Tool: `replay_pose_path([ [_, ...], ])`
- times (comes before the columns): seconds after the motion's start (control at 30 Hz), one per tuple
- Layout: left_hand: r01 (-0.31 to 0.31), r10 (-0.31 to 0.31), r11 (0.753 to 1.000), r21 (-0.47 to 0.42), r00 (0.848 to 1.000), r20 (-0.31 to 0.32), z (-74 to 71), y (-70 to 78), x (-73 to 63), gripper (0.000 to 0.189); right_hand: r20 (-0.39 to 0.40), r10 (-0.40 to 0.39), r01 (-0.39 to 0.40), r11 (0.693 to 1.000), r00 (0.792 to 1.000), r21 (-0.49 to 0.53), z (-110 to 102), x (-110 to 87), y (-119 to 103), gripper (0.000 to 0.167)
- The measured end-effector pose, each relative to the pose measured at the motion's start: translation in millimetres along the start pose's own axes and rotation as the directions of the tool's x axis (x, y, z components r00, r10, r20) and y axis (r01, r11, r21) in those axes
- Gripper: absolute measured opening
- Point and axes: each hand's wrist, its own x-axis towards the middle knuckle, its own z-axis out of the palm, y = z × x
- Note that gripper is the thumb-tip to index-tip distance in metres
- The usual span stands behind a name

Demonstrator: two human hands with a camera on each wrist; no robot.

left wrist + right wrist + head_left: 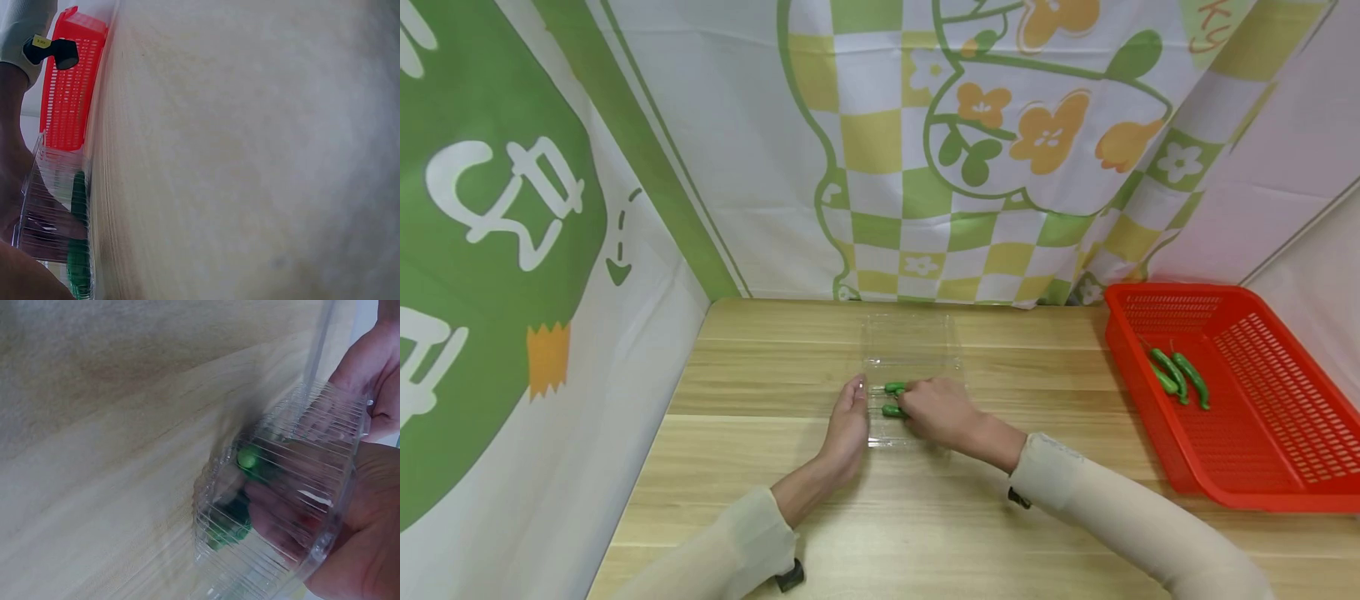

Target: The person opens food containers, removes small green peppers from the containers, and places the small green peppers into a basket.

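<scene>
A clear plastic box lies on the table with its lid folded back away from me. Inside it are green chili peppers, partly covered by my right hand. That right hand reaches in from the right, its curled fingers gripping a pepper; through the ribbed wall in the right wrist view, its fingers show beside the green peppers. My left hand holds the box's left side, thumb up by the rim. In the left wrist view, a long pepper shows through the wall.
At the right of the table stands a red plastic basket with perforated walls. Several green chili peppers lie at its left end. A printed cloth hangs behind the wooden table, and another sheet covers the left side.
</scene>
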Motion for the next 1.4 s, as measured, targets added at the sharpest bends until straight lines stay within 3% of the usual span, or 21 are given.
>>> replay_pose_path([
  [0.33,-0.002,0.002,1.000,-0.001,1.000,-0.004,1.2,0.6,0.0,0.054,-0.047,-0.028,0.024,0.996,0.998,-0.082,5.4,0.4,-4.0,0.014],
  [0.8,-0.001,0.001,1.000,-0.001,1.000,0.031,-0.1,1.1,-1.1,0.055,0.001,0.004,-0.004,0.997,1.000,0.075,-4.0,-3.6,-2.5,0.005],
  [1.0,-0.011,0.011,1.000,-0.003,0.999,0.031,-0.6,0.6,-0.6,0.056,-0.009,0.012,-0.011,0.995,1.000,0.099,-6.2,-4.0,-3.4,0.012],
  [1.4,-0.014,0.015,1.000,-0.005,0.999,0.030,-0.2,0.4,0.0,0.056,-0.048,0.038,-0.028,0.980,0.998,0.198,-17.3,-5.8,-3.7,0.008],
])
